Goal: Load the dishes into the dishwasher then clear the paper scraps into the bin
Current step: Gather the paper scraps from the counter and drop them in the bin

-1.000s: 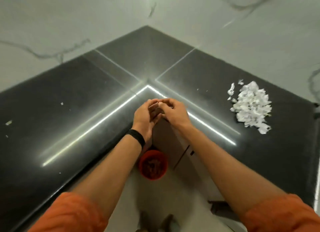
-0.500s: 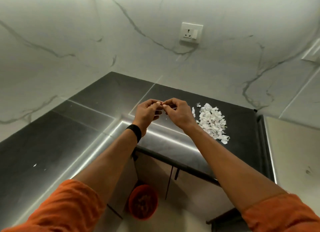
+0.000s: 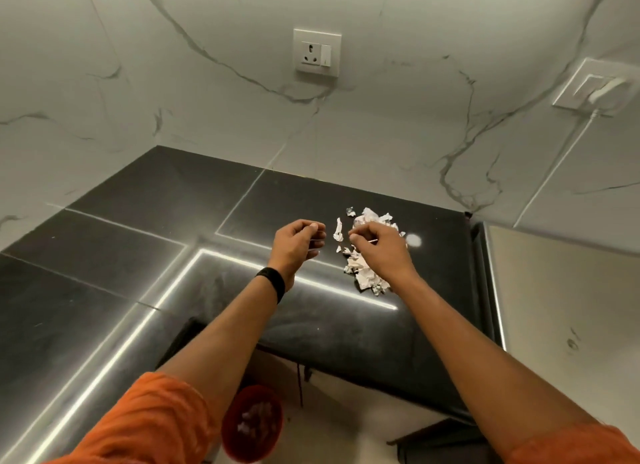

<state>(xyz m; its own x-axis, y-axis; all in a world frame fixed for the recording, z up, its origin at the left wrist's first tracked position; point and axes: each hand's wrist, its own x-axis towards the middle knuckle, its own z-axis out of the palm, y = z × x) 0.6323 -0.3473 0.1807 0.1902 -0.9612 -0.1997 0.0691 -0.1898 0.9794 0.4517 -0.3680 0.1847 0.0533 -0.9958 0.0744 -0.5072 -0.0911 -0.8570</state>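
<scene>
Cup your left hand [image 3: 298, 247] and right hand [image 3: 379, 254] (fingers curled, on what I cannot tell) around the paper scraps [image 3: 369, 282] whole.

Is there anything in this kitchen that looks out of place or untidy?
Yes. A heap of torn paper scraps lies on the black countertop, partly behind the right hand, not in the red bin on the floor below.
</scene>
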